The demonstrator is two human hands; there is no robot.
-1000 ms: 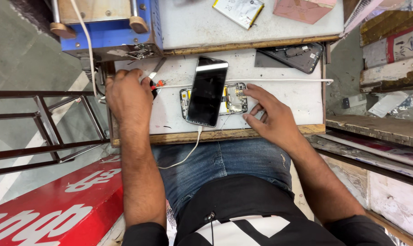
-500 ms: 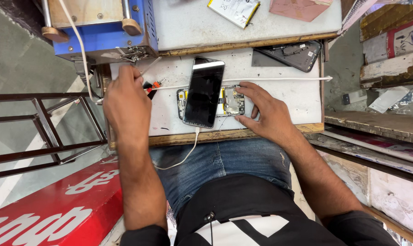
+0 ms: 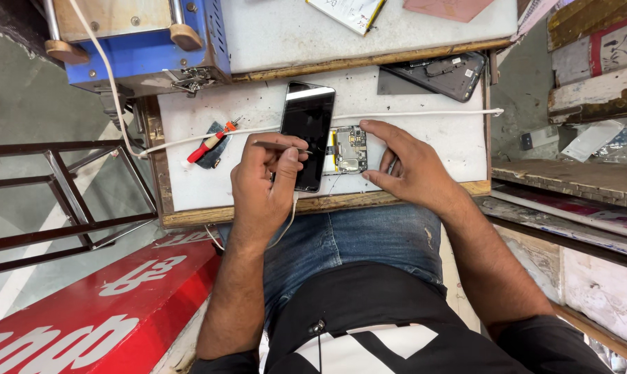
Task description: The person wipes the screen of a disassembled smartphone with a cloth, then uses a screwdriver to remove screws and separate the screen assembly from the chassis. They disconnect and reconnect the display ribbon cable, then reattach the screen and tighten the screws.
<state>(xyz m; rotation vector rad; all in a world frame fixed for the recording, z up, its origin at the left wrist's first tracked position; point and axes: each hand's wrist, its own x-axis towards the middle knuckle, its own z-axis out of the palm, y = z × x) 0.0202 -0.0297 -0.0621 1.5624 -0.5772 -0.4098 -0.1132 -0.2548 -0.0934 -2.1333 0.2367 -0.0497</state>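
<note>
A red sign [image 3: 85,312] with white characters lies at the lower left, beside a dark metal frame [image 3: 64,201]. Above these stands a blue machine [image 3: 140,48], from which a white cable [image 3: 410,114] runs across the white counter [image 3: 424,90].

A red-handled screwdriver [image 3: 209,145] lies on a dark patch at the left of the counter, just under the cable and well apart from both hands.

The left hand [image 3: 265,183] is clenched in a pinch grip on thin metal tweezers [image 3: 282,146]. The tweezers lie nearly level, tips pointing right, over the lower half of the black phone screen [image 3: 308,128]. The screen is a glossy black rectangle, lying lengthwise away from the person, with a bright reflection at its top edge.

Just right of the screen lies the opened phone body [image 3: 349,149], showing a circuit board with metal shields and yellow parts. The tweezer tips stop near its left edge.

The right hand [image 3: 414,170] rests released on the counter, fingers spread, thumb and forefinger bracketing the phone body's right side; it grasps nothing.

Further right, a dark phone back cover [image 3: 438,73] lies at the counter's upper edge. A white-and-yellow card [image 3: 348,10] and a pink sheet [image 3: 452,7] lie on the upper shelf. A red-and-white box [image 3: 614,45] sits at the upper right.
</note>
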